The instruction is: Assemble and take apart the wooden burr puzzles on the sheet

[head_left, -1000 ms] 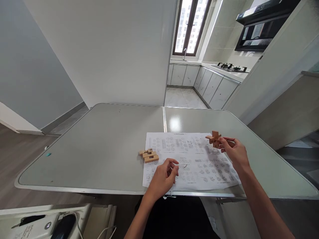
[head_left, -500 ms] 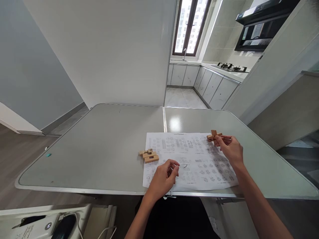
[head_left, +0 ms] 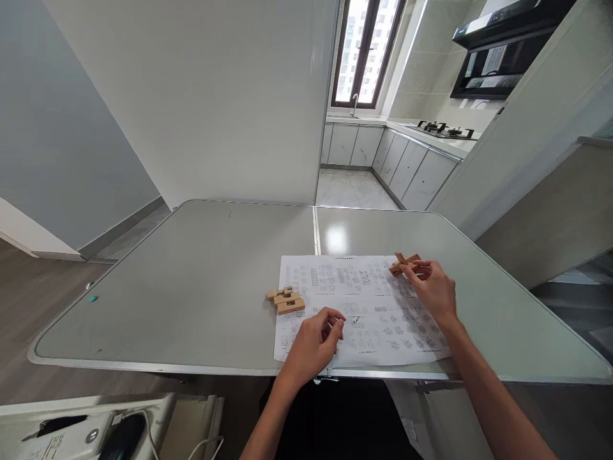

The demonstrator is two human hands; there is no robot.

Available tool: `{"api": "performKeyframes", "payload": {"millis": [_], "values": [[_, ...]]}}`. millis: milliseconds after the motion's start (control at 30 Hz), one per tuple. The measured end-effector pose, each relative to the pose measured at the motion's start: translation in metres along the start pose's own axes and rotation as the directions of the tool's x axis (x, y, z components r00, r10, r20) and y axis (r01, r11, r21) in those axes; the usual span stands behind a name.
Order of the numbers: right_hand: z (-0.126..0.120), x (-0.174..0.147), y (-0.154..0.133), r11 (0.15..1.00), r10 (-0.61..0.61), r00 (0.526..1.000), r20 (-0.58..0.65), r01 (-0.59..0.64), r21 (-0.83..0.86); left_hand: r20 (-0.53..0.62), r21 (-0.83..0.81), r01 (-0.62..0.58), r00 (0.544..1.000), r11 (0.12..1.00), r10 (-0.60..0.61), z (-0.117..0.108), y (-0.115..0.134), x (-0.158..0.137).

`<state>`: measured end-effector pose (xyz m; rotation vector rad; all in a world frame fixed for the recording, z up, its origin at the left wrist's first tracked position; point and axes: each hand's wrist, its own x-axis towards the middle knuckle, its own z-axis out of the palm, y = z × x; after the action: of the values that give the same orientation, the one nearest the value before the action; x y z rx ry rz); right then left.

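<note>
A printed instruction sheet (head_left: 364, 306), covered in small diagrams, lies on the table's near edge. My left hand (head_left: 318, 338) rests on its lower left part, fingers loosely curled, thumb apart from the index finger, nothing visible between them. Over the sheet's top right corner, my right hand (head_left: 433, 291) grips crossed wooden burr puzzle pieces (head_left: 402, 263) between thumb and fingers. The hand partly covers them, so their exact fit cannot be seen. Several notched wooden puzzle pieces (head_left: 290, 303) lie side by side at the sheet's left edge, beyond my left hand.
The grey-green table (head_left: 191, 287) has a metal rim and a seam across its middle. A tiny teal object (head_left: 92, 299) lies near its left edge. Below on the left, an open drawer (head_left: 163, 409) holds a white box and cables. A kitchen is visible beyond the doorway.
My right hand has moved slightly left with the wooden burr puzzle pieces, which have turned to another angle. My left hand and the loose pieces are where they were.
</note>
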<state>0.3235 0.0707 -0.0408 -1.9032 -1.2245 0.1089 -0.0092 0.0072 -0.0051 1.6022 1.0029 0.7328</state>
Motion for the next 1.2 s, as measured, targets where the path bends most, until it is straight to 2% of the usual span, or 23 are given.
{"api": "performKeyframes", "payload": {"millis": [167,367,467,533,600,667,733,800,900,1033,1200], "values": [[-0.001,-0.008,-0.006,0.993,-0.047,0.999,0.012,0.048,-0.105,0.003,0.001,-0.006,1.000,1.000,0.006,0.000,0.000,0.000],[-0.011,-0.021,-0.016,0.993,-0.065,0.998,0.009,0.066,-0.096,0.004,0.016,-0.002,1.000,1.000,0.002,0.001,0.001,0.001],[-0.018,-0.040,-0.025,0.999,-0.023,0.999,0.032,0.022,0.034,0.004,0.026,-0.013,1.000,1.000,0.013,0.002,0.003,-0.001],[-0.021,-0.058,-0.032,0.983,-0.010,0.990,0.143,-0.016,0.181,0.000,0.044,-0.033,0.999,0.998,0.033,0.002,0.005,-0.003],[-0.022,-0.078,-0.040,0.947,-0.046,0.953,0.298,-0.053,0.317,-0.022,0.105,-0.076,0.997,0.992,0.079,0.000,0.007,-0.007],[-0.024,-0.098,-0.048,0.916,-0.098,0.906,0.411,-0.079,0.393,-0.089,0.231,-0.132,0.984,0.964,0.156,-0.007,0.007,-0.011],[-0.026,-0.114,-0.055,0.904,-0.138,0.865,0.482,-0.089,0.419,-0.190,0.393,-0.164,0.948,0.905,0.254,-0.019,0.006,-0.013],[-0.027,-0.124,-0.060,0.902,-0.157,0.839,0.522,-0.093,0.422,-0.287,0.522,-0.147,0.897,0.840,0.335,-0.034,0.003,-0.015],[-0.028,-0.132,-0.063,0.905,-0.155,0.834,0.530,-0.095,0.415,-0.378,0.619,-0.044,0.858,0.784,0.347,-0.061,-0.009,-0.014],[-0.026,-0.136,-0.062,0.907,-0.134,0.835,0.533,-0.113,0.406,-0.350,0.686,0.035,0.891,0.727,0.288,-0.088,-0.032,-0.014],[-0.025,-0.140,-0.061,0.915,-0.111,0.826,0.553,-0.132,0.381,-0.358,0.689,0.091,0.905,0.719,0.228,-0.099,-0.049,-0.015]]}}
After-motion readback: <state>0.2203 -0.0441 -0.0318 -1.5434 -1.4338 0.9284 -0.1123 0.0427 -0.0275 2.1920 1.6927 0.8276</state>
